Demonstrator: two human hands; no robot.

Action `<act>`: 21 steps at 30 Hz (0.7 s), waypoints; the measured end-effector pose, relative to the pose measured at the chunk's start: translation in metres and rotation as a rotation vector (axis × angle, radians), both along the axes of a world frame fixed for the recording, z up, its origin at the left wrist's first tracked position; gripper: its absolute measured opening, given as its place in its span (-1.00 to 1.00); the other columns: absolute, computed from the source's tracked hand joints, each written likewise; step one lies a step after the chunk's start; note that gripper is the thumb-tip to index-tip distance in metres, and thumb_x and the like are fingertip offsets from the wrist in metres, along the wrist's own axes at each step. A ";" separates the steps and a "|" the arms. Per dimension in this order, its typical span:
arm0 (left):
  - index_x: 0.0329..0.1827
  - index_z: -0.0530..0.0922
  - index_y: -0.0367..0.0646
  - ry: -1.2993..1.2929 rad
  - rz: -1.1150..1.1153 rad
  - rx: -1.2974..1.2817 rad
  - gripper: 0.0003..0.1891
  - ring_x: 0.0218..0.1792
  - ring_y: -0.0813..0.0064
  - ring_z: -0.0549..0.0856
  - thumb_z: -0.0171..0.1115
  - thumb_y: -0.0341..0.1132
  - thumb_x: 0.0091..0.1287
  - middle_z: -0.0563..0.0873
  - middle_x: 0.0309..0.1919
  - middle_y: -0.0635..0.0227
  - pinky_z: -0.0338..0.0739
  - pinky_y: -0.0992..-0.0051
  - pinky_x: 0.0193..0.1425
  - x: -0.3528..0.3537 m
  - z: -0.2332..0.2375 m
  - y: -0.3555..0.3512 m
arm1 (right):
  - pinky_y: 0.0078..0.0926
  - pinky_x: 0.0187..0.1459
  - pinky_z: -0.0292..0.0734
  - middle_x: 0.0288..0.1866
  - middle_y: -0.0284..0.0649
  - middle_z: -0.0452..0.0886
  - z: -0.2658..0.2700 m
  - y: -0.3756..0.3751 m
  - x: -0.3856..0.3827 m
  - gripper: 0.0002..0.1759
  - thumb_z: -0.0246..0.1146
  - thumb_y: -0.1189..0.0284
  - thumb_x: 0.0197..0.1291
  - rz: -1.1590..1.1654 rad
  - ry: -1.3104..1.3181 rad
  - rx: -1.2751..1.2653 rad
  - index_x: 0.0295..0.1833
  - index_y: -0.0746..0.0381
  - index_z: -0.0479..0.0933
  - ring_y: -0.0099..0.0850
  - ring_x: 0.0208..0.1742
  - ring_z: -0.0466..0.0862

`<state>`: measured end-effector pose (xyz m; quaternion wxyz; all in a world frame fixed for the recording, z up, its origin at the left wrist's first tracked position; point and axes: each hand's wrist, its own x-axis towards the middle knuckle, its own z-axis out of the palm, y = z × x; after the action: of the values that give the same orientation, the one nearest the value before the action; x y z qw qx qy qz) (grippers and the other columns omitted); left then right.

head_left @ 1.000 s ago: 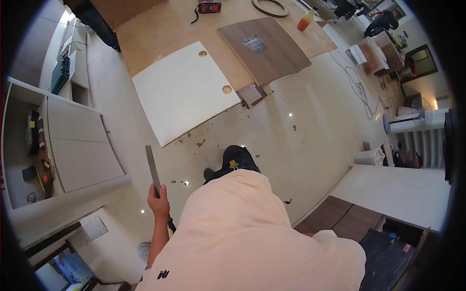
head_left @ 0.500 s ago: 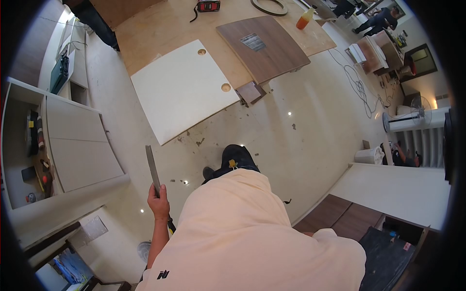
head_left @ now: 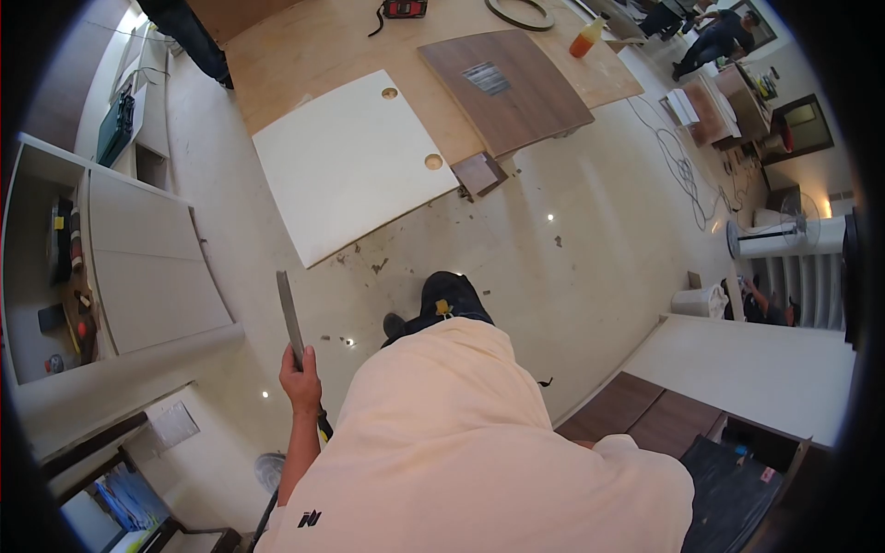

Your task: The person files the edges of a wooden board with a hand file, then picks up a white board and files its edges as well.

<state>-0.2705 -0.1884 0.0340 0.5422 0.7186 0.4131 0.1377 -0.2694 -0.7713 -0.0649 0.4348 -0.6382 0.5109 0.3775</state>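
My left hand (head_left: pixel 300 380) is closed around the lower end of a flat grey file (head_left: pixel 289 309), which points upward and away from me. The file is apart from the white panel (head_left: pixel 355 175), whose near corner lies a little beyond its tip. That panel rests on a plywood worktable (head_left: pixel 286 55) and has two round holes along its right side. Beside it lies a brown wood-grain panel (head_left: pixel 507 92) with a label on top. My right hand is hidden behind my shirt; only a sliver of skin shows at the sleeve.
A tape measure (head_left: pixel 404 8), a ring-shaped roll (head_left: pixel 519 11) and a bottle of orange liquid (head_left: pixel 586 39) stand on the worktable. Debris dots the floor (head_left: pixel 516 267). A cable (head_left: pixel 678 166) lies at right. Another person (head_left: pixel 714 44) is at the back right.
The view has shifted slightly, so the table and panels appear a little farther up and right. My left hand keeps its hold on the file, almost unmoved.
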 end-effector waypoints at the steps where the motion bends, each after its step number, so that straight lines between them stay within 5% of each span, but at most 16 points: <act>1: 0.16 0.60 -0.41 0.005 0.002 0.009 -0.64 -0.34 0.73 0.48 0.34 -0.28 0.48 0.61 -0.34 0.53 0.43 0.63 -0.25 0.001 0.003 -0.002 | 0.13 -0.04 0.53 -0.11 -0.01 0.78 -0.002 -0.002 0.001 -0.29 -0.03 -0.15 0.52 0.017 -0.001 -0.002 -0.22 0.28 0.69 0.02 -0.09 0.74; 5: 0.18 0.60 -0.40 -0.018 -0.018 0.012 -0.63 -0.30 0.70 0.53 0.34 -0.28 0.47 0.64 -0.32 0.50 0.49 0.60 -0.19 0.008 0.002 -0.006 | 0.14 -0.04 0.53 -0.12 -0.01 0.79 -0.021 -0.014 0.010 -0.29 -0.04 -0.14 0.52 0.189 -0.014 0.001 -0.23 0.28 0.69 0.03 -0.09 0.74; 9: 0.27 0.57 -0.37 -0.060 -0.007 0.094 -0.57 -0.33 0.76 0.49 0.36 -0.28 0.47 0.64 -0.28 0.53 0.43 0.66 -0.24 0.010 -0.016 -0.010 | 0.14 -0.04 0.53 -0.13 0.00 0.79 -0.135 -0.092 0.041 -0.28 -0.04 -0.14 0.52 1.073 -0.496 0.149 -0.24 0.29 0.70 0.04 -0.10 0.74; 11: 0.28 0.58 -0.36 -0.064 0.048 0.067 -0.58 -0.34 0.76 0.49 0.37 -0.28 0.46 0.63 -0.29 0.54 0.43 0.66 -0.25 0.016 -0.016 -0.017 | 0.06 0.01 0.56 -0.14 0.16 0.75 -0.022 0.029 0.177 -0.39 0.06 0.00 0.50 1.362 -0.326 -0.468 -0.16 0.38 0.70 0.12 -0.08 0.73; 12: 0.28 0.58 -0.35 -0.064 0.075 0.049 -0.58 -0.35 0.76 0.49 0.37 -0.28 0.46 0.63 -0.30 0.54 0.43 0.66 -0.26 0.019 -0.016 -0.022 | 0.13 0.03 0.53 -0.16 0.25 0.69 0.003 0.066 0.224 -0.43 0.06 0.10 0.51 1.323 -0.504 -0.448 -0.20 0.42 0.69 0.24 -0.09 0.67; 15: 0.42 0.47 -0.31 -0.015 0.156 0.021 -0.47 -0.23 0.64 0.60 0.34 -0.27 0.47 0.72 -0.22 0.36 0.54 0.54 -0.11 0.023 -0.019 -0.037 | -0.11 0.16 0.58 0.09 0.10 0.71 0.058 0.187 0.325 -0.71 0.29 0.32 0.40 1.323 -1.261 -0.223 0.05 0.32 0.65 0.10 0.13 0.68; 17: 0.57 0.33 -0.24 0.052 0.169 0.085 -0.36 -0.07 0.44 0.74 0.30 -0.26 0.48 0.79 -0.06 0.07 0.61 0.44 0.06 0.026 -0.024 -0.048 | -0.14 0.24 0.55 0.22 0.03 0.67 0.111 0.283 0.368 -0.71 0.32 0.37 0.39 1.410 -1.500 0.024 0.12 0.31 0.62 0.05 0.22 0.64; 21: 0.60 0.34 -0.14 0.098 0.185 0.133 -0.37 -0.03 0.19 0.79 0.28 -0.27 0.48 0.78 0.01 -0.08 0.62 0.39 0.10 0.046 -0.006 -0.072 | -0.05 0.36 0.46 0.43 -0.01 0.52 0.123 0.430 0.438 -0.54 0.34 0.23 0.38 1.527 -1.745 0.061 0.28 0.25 0.57 0.03 0.40 0.51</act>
<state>-0.2248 -0.2604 0.0277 0.4576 0.7176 0.4936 0.1790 0.1685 -0.3414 0.0576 0.3136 -0.8132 -0.4901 -0.0146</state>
